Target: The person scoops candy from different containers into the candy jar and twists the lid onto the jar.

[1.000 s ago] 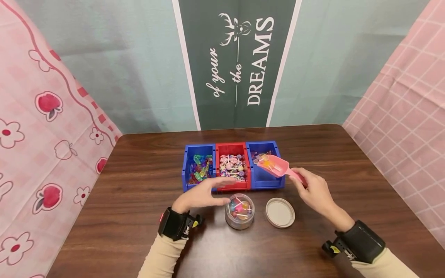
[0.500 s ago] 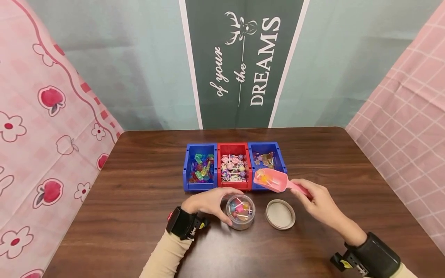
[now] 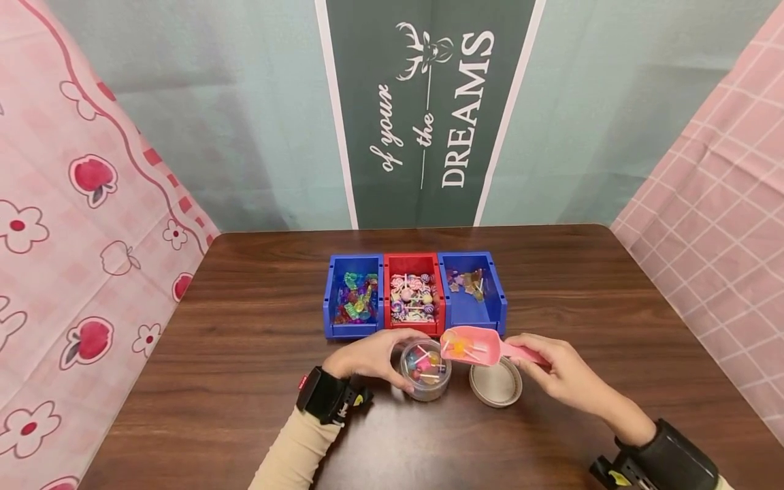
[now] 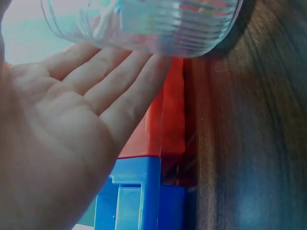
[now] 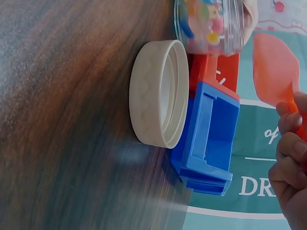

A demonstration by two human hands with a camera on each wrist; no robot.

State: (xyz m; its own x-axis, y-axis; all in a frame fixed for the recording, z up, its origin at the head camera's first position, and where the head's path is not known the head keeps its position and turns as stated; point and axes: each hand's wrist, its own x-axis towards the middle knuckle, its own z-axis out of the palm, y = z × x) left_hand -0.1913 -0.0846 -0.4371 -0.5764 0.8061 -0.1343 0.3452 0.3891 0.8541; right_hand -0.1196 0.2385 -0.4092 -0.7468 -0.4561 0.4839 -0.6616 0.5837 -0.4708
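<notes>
The pink scoop (image 3: 490, 348) is gripped by its handle in the R hand (image 3: 566, 378), w/ its long axis laid roughly L-R and its tip aimed at the jar (image 3: 429, 393). The jar is stood upright on the table (image 3: 196, 381), to the L of the R hand; the L hand (image 3: 370, 357) is nearer, w/ the jar's L side held betw. thumb and fingers. In the head view the jar's R rim is just overlapped by the scoop tip; in the R wrist view the scoop is seen raised higher than the jar's mouth, apart from it. Yellow-orange lollipops (image 3: 459, 346) are carried in the scoop. The lid (image 3: 497, 386) is laid hollow side up, partly hidden by the scoop. Vs. approx. 1 sec ago, the scoop is shifted from over the R blue bin (image 3: 468, 314) to the jar, and the jar, then untouched by the L hand, is now held.
</notes>
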